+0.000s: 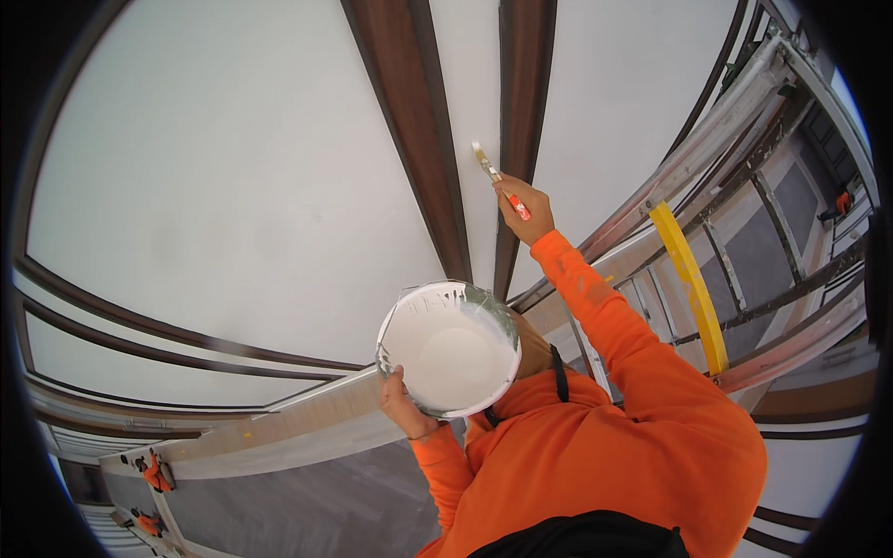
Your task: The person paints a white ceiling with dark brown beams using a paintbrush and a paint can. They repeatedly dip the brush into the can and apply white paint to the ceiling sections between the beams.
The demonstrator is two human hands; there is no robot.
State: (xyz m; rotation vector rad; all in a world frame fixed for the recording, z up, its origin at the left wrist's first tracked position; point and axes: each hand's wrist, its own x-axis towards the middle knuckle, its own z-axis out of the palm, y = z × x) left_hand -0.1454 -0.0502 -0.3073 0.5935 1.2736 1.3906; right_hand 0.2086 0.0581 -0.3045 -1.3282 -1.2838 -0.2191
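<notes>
White paint [458, 360] lies in a bucket [499, 319], its lower-left rim gripped by the left hand [402, 407]. Farther off, the right hand [528, 208] pinches a paintbrush [486, 167] slanting up-left, its bristles [477, 147] (contact unclear) at the white strip [471, 93] between brown trims' [400, 112] facing edges.

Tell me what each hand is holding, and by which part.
The right hand holds a paintbrush by its handle. The left hand holds a paint bucket at its side, thumb by the rim; the other fingers' grip is unclear.
</notes>
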